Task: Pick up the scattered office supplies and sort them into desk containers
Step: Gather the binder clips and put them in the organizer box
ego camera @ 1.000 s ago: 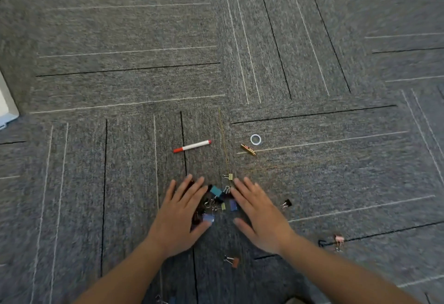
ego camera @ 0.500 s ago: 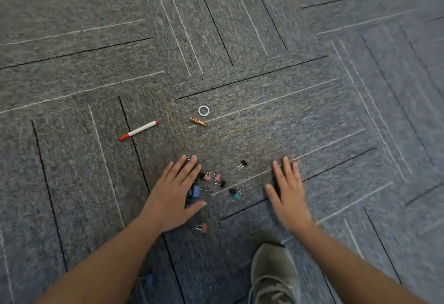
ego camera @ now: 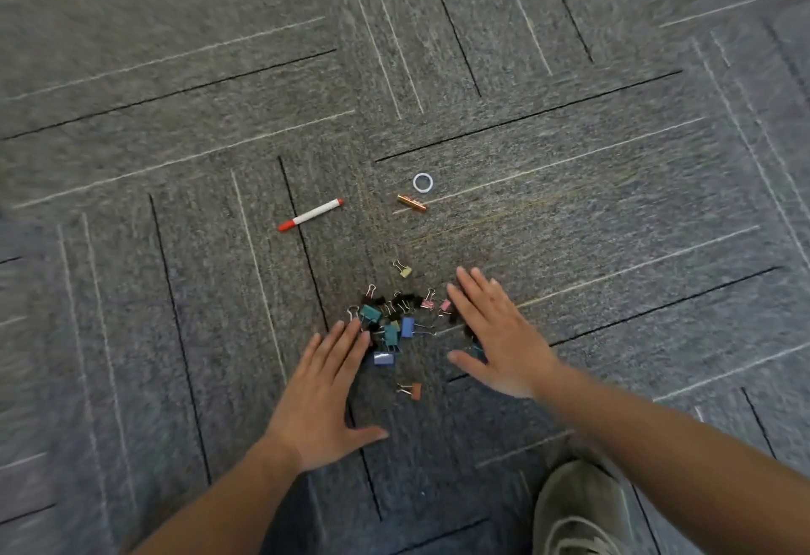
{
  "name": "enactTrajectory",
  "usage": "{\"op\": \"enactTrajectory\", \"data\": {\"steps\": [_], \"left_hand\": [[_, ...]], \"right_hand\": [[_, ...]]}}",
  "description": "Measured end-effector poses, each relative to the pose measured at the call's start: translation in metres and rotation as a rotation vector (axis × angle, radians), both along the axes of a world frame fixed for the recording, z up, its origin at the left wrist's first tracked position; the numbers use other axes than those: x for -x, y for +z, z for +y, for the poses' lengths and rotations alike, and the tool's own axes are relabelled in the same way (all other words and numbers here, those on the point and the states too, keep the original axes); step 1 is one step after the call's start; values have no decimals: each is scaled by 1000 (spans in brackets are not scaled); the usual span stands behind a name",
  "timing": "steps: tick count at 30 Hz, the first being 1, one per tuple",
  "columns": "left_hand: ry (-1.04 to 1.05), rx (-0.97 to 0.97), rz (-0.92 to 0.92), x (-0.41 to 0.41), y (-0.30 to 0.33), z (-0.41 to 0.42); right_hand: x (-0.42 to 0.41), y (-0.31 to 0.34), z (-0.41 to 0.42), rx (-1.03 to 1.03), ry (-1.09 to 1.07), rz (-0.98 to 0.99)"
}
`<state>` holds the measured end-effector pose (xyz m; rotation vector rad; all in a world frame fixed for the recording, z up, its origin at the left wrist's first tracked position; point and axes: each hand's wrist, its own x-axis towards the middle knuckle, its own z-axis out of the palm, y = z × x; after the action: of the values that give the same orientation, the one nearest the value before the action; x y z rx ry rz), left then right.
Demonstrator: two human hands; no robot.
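A heap of several coloured binder clips (ego camera: 394, 320) lies on the grey carpet between my two hands. My left hand (ego camera: 326, 392) rests flat at the heap's lower left, fingers spread, holding nothing. My right hand (ego camera: 497, 333) lies flat against the heap's right side, also empty. A yellow clip (ego camera: 403, 269) sits just beyond the heap and an orange clip (ego camera: 413, 390) just nearer me. Farther off lie a red-capped white marker (ego camera: 311, 214), a small gold clip (ego camera: 412, 203) and a white ring (ego camera: 423, 182).
Grey carpet tiles (ego camera: 570, 212) with black and white lines cover the whole floor. A grey shoe (ego camera: 578, 510) stands at the bottom right, below my right forearm. No containers are in view.
My right hand has swept left across the carpet, pushing stray clips into the heap. My left hand has stayed beside the heap. The camera view has shifted.
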<state>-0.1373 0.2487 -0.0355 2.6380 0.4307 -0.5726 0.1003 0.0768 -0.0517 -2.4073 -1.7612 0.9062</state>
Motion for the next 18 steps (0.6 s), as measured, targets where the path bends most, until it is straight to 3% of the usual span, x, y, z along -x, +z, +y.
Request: {"op": "enactTrajectory", "data": {"steps": [4,9,12,18], "left_hand": [[-49,-13,81,48,0,-14],[-86,-97,43,74,-23,-15],[65,-130,-31,57,-27,-10],[182,-102,-93,-9,-28,2]], "right_hand": [[28,2,5,-135,141,113],[35,-13,16,-195,80,-35],[39,-15,37,-193,85,-69],[26,-6,80,-343,15,279]]}}
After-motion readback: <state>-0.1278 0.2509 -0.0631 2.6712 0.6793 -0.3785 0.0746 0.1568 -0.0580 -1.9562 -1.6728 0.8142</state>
